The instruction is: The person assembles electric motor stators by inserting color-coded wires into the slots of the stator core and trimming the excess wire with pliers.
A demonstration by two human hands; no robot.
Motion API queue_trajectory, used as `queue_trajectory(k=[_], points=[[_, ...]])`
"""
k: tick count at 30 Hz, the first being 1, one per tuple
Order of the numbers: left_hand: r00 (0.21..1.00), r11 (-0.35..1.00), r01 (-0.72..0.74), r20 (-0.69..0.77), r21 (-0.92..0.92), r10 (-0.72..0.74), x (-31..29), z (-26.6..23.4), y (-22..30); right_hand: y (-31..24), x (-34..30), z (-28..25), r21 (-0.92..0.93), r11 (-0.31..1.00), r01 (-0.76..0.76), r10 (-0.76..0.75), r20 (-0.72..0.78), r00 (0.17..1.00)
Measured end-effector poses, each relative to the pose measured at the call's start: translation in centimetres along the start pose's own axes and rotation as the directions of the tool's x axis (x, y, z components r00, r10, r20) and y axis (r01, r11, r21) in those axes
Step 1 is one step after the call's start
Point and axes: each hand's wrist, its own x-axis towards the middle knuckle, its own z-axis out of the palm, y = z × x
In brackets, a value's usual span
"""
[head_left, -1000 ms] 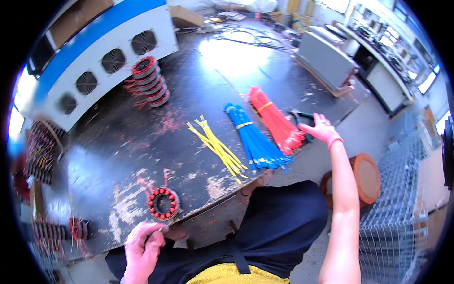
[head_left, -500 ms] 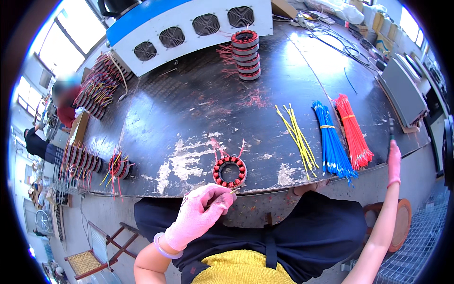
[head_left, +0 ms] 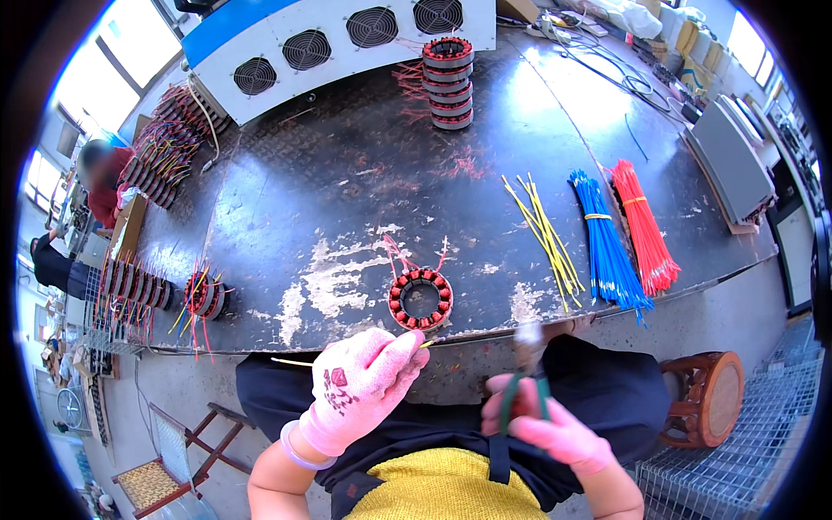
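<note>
In a bright workshop, looks down on a dark, worn table (head_left: 347, 199) with pale scuffed patches. Faces a white and blue box (head_left: 334, 56) with four fans at the far side, and a stack of wound rings (head_left: 449, 97) before its right end. Has a single red-wound ring (head_left: 445, 297) lying flat by the near edge, thin red leads pointing to the far side.

Pinches a yellow wire (head_left: 291, 361) in the gloved left hand (head_left: 364, 381), fingers pressed together on it just nearer than the ring, with one end sticking out left and the other tip right. Wraps the gloved right hand (head_left: 543, 425) around a green-handled tool (head_left: 529, 345), head pointing away; too blurred to tell its exact kind.

To the right, has loose yellow wires (head_left: 546, 244), then a blue bundle (head_left: 609, 251), then a red bundle (head_left: 646, 232), both banded.
</note>
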Motion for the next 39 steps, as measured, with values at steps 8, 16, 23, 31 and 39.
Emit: queue_trajectory(k=[8,16,23,31,39], points=[[0.998,0.993,-0.063,0.034,0.099,0.06,-0.7,-0.7,-0.5,0.6,3.1,3.2,-0.303,0.951,-0.065,0.111,0.136,0.984],[0.99,0.989,-0.081,0.128,0.125,0.065,-1.3,-0.5,-0.9,1.3,3.8,3.5,-0.328,0.945,-0.007,0.056,0.142,0.988],[0.985,0.99,-0.081,0.158,0.111,0.063,-1.2,-0.3,-0.9,1.0,3.8,3.5,-0.331,0.943,-0.025,0.068,0.119,0.991],[0.982,0.992,-0.072,0.18,0.106,0.052,-1.2,-0.1,-0.8,1.2,4.0,3.5,-0.322,0.946,-0.035,0.063,0.078,0.995],[0.982,0.99,-0.082,0.181,0.112,0.06,-1.2,0.0,-0.9,1.6,4.0,3.2,-0.444,0.896,0.01,0.023,0.07,0.997]])
